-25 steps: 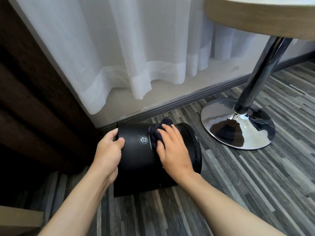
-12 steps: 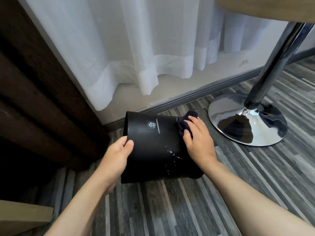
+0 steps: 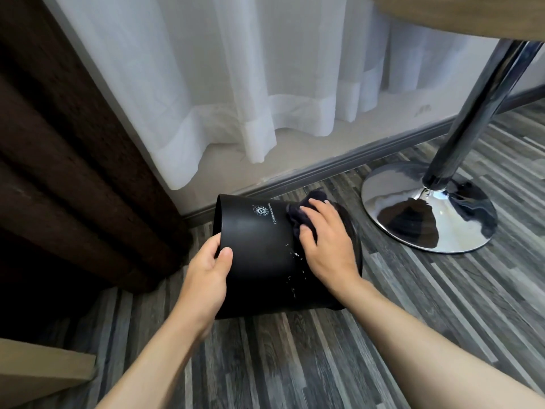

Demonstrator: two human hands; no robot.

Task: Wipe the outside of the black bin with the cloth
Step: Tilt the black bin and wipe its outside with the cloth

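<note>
The black bin (image 3: 259, 249) lies on its side on the grey wood floor, with a small white logo on its upper wall and pale specks lower down. My left hand (image 3: 206, 276) grips its left rim, thumb on the outside. My right hand (image 3: 327, 243) presses a dark cloth (image 3: 298, 216) flat against the right part of the bin's outer wall. Most of the cloth is hidden under my fingers; a fold sticks out above them.
A chrome table base (image 3: 427, 214) and its slanted pole (image 3: 477, 107) stand close on the right, under a wooden tabletop (image 3: 460, 16). White sheer curtain (image 3: 236, 84) and grey skirting behind the bin. Dark brown curtain (image 3: 59, 143) to the left; a pale board (image 3: 35, 370) at bottom left.
My right hand with the cloth slid from the middle of the bin's wall toward its right end. The bin has turned a little under my left hand, and the view shifted.
</note>
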